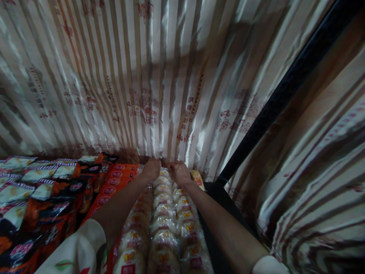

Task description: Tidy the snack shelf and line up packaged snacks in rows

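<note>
Fingers: curled inward on both the left hand (pixel 151 169) and the right hand (pixel 180 173), at the far end of the wrapped buns (pixel 164 224); blurred and dim, so whether they grip or merely touch something cannot be told.
Left hand: back upward, knuckles forward, near the far end of the left and middle rows.
Right hand: bent at the wrist, fingers turned toward the left hand, with a narrow gap between the two.
Forearms: both stretched forward, the left forearm (pixel 122 201) and right forearm (pixel 219 217) slanting inward from the lower corners.
Sleeves: left sleeve (pixel 76 247) pale with a leaf print; right sleeve (pixel 268 265) cut off by the lower edge.
Rows: three, in clear plastic, between the forearms; nearest ends cut off below, left row partly covered by the left forearm.
Yellow packet (pixel 197 179): just beside the right wrist, partly hidden.
Red packaging (pixel 114 179): left of the rows, its nearer part behind the left forearm.
Striped curtain (pixel 171 76): behind everything, its small print unreadable.
</note>
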A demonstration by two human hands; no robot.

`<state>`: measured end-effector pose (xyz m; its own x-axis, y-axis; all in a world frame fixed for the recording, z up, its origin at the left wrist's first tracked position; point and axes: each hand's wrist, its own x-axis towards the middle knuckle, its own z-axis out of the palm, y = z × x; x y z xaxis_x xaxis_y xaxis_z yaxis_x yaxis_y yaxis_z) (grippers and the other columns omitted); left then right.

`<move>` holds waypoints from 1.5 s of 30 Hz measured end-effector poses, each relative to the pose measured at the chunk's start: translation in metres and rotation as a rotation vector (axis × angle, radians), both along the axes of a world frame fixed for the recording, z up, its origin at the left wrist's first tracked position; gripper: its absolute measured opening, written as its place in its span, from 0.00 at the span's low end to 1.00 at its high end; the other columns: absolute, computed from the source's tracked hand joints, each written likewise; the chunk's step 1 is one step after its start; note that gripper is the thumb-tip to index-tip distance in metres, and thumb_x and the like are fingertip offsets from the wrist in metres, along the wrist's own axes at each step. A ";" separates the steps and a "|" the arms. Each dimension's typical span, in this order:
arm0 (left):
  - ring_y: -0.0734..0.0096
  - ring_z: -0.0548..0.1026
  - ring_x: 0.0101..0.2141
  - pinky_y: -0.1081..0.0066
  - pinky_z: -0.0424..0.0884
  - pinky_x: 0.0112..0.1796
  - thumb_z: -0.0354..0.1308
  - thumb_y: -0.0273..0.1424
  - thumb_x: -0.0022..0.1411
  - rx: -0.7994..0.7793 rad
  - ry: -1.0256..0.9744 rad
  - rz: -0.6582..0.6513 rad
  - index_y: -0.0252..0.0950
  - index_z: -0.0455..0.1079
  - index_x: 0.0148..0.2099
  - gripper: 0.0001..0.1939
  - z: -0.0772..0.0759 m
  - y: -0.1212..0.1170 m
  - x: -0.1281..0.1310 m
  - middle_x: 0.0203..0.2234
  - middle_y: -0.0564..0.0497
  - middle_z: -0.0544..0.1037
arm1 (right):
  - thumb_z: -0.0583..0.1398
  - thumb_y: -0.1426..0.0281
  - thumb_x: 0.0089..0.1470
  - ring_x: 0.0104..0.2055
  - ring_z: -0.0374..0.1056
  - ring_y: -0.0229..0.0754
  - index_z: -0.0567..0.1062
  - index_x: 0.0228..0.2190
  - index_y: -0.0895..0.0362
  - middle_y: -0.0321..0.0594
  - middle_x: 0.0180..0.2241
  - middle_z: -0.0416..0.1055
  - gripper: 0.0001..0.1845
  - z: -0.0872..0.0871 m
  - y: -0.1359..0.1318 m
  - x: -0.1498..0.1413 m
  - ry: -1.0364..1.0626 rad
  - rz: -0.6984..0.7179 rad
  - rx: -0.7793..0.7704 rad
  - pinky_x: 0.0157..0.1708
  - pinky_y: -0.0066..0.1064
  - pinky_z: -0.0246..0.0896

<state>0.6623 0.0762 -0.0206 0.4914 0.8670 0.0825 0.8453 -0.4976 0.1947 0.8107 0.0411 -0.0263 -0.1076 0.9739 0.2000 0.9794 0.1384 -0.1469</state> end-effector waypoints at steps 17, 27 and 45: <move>0.70 0.75 0.39 0.74 0.67 0.41 0.47 0.25 0.62 -0.060 -0.040 0.088 0.36 0.73 0.39 0.12 0.007 -0.002 -0.005 0.37 0.48 0.78 | 0.55 0.72 0.56 0.42 0.67 0.40 0.77 0.34 0.54 0.41 0.36 0.75 0.10 -0.004 -0.002 -0.003 0.030 -0.065 0.024 0.43 0.26 0.55; 0.72 0.74 0.38 0.75 0.67 0.39 0.49 0.22 0.58 -0.048 -0.147 0.082 0.36 0.71 0.40 0.11 -0.009 0.005 -0.012 0.37 0.50 0.78 | 0.53 0.72 0.57 0.36 0.66 0.37 0.75 0.34 0.55 0.40 0.35 0.71 0.10 -0.006 -0.007 -0.004 0.191 -0.049 0.103 0.38 0.23 0.57; 0.70 0.73 0.40 0.73 0.66 0.46 0.51 0.21 0.54 -0.023 -0.076 -0.133 0.36 0.76 0.32 0.13 -0.010 0.006 -0.026 0.34 0.49 0.78 | 0.56 0.74 0.54 0.36 0.69 0.37 0.79 0.32 0.54 0.38 0.35 0.75 0.11 0.006 -0.022 0.000 0.082 0.057 -0.084 0.36 0.24 0.58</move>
